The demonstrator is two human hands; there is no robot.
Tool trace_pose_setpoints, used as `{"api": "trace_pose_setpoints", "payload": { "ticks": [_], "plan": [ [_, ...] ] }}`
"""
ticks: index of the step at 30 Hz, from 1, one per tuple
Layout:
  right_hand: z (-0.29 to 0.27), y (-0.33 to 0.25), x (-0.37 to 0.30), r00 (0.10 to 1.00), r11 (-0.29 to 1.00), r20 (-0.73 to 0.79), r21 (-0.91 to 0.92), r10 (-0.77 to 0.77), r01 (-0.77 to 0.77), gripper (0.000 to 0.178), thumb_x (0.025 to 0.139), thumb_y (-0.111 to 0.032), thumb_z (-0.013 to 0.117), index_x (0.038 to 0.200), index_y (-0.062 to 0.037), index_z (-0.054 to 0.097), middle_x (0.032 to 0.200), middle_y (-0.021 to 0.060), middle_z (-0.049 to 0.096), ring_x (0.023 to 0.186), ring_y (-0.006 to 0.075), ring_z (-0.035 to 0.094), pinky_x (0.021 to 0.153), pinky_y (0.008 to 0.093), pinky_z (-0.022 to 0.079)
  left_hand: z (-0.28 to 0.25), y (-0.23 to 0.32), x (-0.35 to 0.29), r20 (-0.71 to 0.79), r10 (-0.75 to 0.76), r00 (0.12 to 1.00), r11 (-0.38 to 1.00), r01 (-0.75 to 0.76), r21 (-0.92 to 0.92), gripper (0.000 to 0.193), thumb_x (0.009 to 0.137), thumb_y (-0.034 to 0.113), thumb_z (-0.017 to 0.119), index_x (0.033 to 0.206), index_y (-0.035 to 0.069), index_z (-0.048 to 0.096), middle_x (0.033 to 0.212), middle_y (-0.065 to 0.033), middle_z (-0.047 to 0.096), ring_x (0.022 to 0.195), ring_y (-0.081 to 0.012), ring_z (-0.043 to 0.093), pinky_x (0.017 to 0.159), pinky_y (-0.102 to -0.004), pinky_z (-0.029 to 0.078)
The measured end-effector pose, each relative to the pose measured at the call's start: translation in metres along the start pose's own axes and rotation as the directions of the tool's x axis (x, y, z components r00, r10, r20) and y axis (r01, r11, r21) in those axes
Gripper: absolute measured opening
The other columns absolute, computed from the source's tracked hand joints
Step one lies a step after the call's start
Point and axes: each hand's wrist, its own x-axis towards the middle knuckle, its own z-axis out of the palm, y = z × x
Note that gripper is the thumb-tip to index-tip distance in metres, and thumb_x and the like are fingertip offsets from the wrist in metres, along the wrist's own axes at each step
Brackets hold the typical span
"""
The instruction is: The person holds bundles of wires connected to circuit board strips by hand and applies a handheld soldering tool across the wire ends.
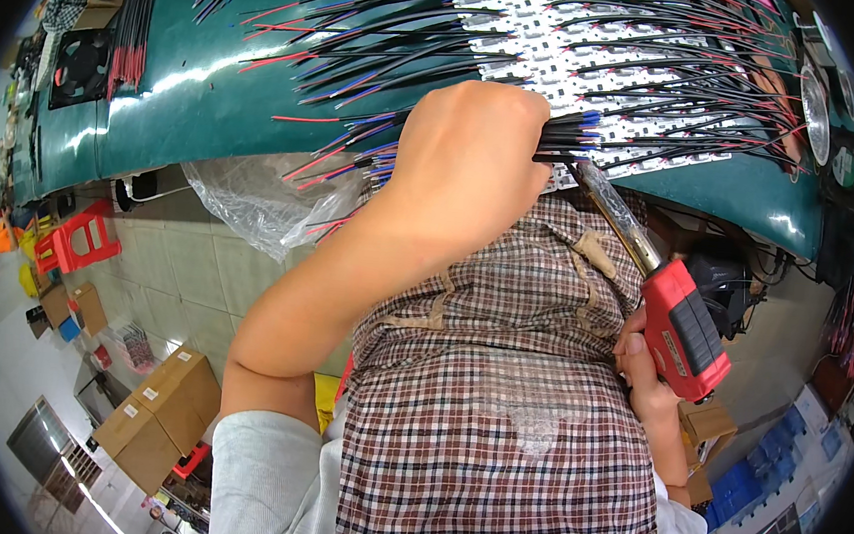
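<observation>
My left hand point(470, 160) is closed on a bundle of thin black, red and blue wires point(568, 133) at the near edge of the green table point(199, 99). The wire ends point right, onto rows of white circuit strips point(555, 41). My right hand point(640, 369) grips the red handle of a soldering iron point(683, 332). Its metal shaft point(616, 217) runs up and left, with the tip close to the wire ends beside my left hand. A checked apron point(497, 393) covers my lap below both hands.
More wired strips spread over the table's far right. A clear plastic bag point(252, 198) hangs off the table edge at left. A black fan point(80, 64) lies at the far left. Cardboard boxes point(159, 417) and a red stool point(78, 240) stand on the tiled floor.
</observation>
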Motion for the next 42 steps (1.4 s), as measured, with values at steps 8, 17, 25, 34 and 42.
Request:
{"api": "trace_pose_setpoints", "payload": {
  "ticks": [8,17,25,34,42],
  "plan": [
    [-0.002,-0.003,0.001,0.997,0.994,0.043,0.078,0.072,-0.075,0.013,0.091,-0.002,0.061,0.103,0.0022,0.061,0.083,0.0069,0.063,0.072,0.0141,0.061,0.066,0.0291,0.050,-0.003,0.000,0.002,0.041,0.019,0.999,1.000,-0.020,0.013,0.014,0.070,0.011,0.073,0.078,0.000,0.067,0.071,-0.0183,0.065,0.070,-0.0376,0.064,0.066,-0.0430,0.050],
    [-0.007,-0.004,0.005,0.992,1.000,0.124,0.007,-0.028,0.027,0.009,0.090,-0.001,0.061,0.099,0.0022,0.062,0.079,0.0060,0.062,0.071,0.0144,0.060,0.065,0.0296,0.049,-0.003,0.006,0.002,0.051,0.029,0.998,0.998,-0.031,0.053,0.012,0.069,0.010,0.073,0.074,0.001,0.066,0.067,-0.0175,0.062,0.068,-0.0373,0.063,0.064,-0.0437,0.050],
    [-0.002,-0.008,0.003,0.997,0.996,0.020,0.055,-0.075,0.074,0.006,0.092,-0.004,0.057,0.089,0.0004,0.055,0.072,0.0083,0.057,0.055,0.0107,0.047,0.052,0.0253,0.038,-0.004,0.005,0.003,0.054,0.081,0.995,0.993,-0.085,0.082,0.013,0.067,0.009,0.073,0.073,0.000,0.065,0.067,-0.0179,0.062,0.068,-0.0376,0.063,0.063,-0.0451,0.049],
    [0.002,-0.008,0.005,0.991,0.976,-0.033,0.174,-0.126,0.130,0.010,0.092,-0.005,0.055,0.085,0.0012,0.050,0.066,0.0115,0.054,0.042,0.0074,0.037,0.042,0.0220,0.034,-0.005,0.001,0.004,0.102,0.057,0.993,0.998,-0.055,-0.020,0.018,0.074,0.010,0.067,0.087,-0.001,0.062,0.072,-0.0192,0.064,0.072,-0.0395,0.063,0.066,-0.0457,0.049],
    [-0.002,-0.006,0.001,0.993,0.969,-0.071,0.225,-0.092,0.105,0.015,0.092,-0.011,0.056,0.089,0.0027,0.051,0.067,0.0110,0.053,0.041,0.0065,0.036,0.044,0.0222,0.038,-0.017,0.004,-0.002,0.024,0.006,1.000,1.000,-0.007,0.028,0.017,0.084,0.010,0.061,0.097,-0.001,0.058,0.083,-0.0206,0.063,0.080,-0.0398,0.062,0.071,-0.0453,0.048]
  ]
}}
